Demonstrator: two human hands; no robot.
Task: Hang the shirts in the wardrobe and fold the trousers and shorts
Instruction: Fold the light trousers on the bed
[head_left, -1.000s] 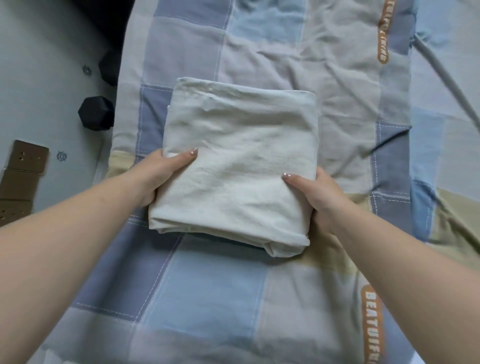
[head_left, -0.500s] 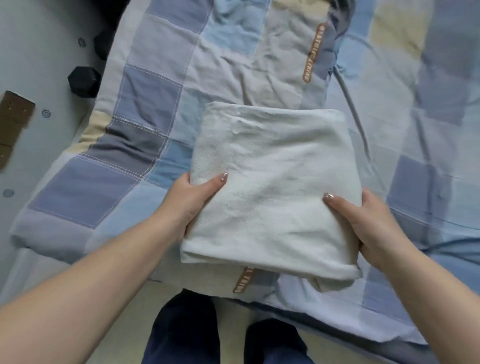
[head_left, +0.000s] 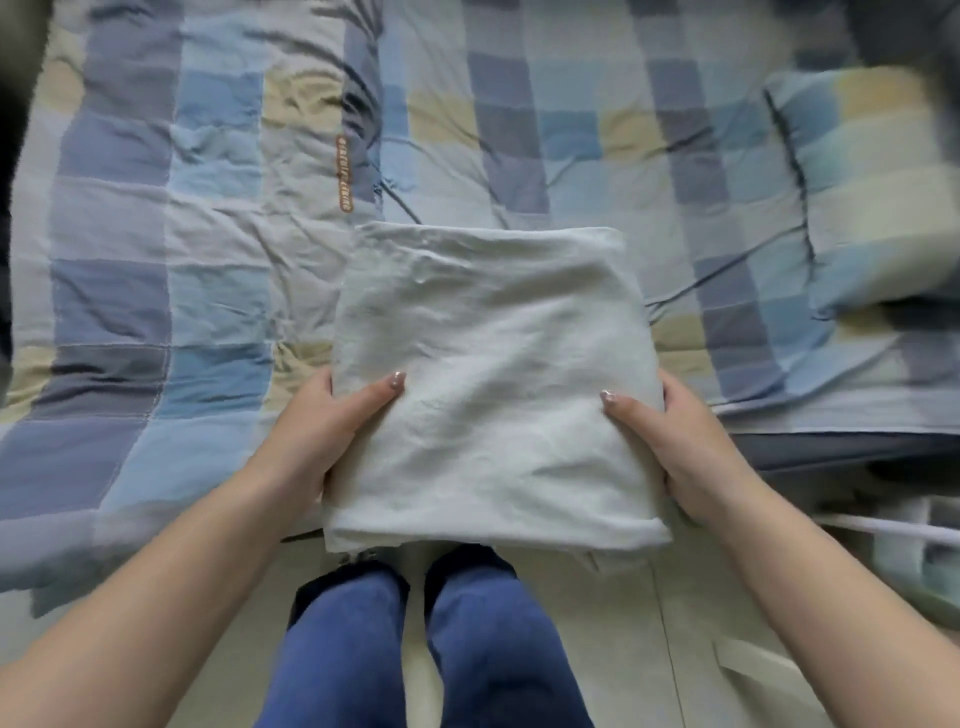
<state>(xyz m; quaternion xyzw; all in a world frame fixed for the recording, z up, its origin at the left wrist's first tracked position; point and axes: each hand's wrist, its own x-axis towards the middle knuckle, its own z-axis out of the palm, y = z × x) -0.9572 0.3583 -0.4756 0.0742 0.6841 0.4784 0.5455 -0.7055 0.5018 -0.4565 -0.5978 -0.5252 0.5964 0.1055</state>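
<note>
A single head-worn wide-angle camera looks steeply down and forward from the standing person's eye height. At the near edge it takes in the person's blue-trousered legs (head_left: 426, 649) and pale floor (head_left: 623, 649); farther off, the blue, grey and cream checked quilt on the bed (head_left: 182, 260) fills the frame, with a matching checked pillow (head_left: 872, 197) far right. Edges are blurred and bowed. No second view exists.

Lifted folded cream garment (head_left: 493, 374) off checked bedspread (head_left: 171, 249) — my left hand (head_left: 317, 431) and right hand (head_left: 691, 447) now carry it at bed's near edge, its near end out over floor. Pillow (head_left: 878, 192) now in sight at right — my blue-trousered legs (head_left: 415, 649) below.
</note>
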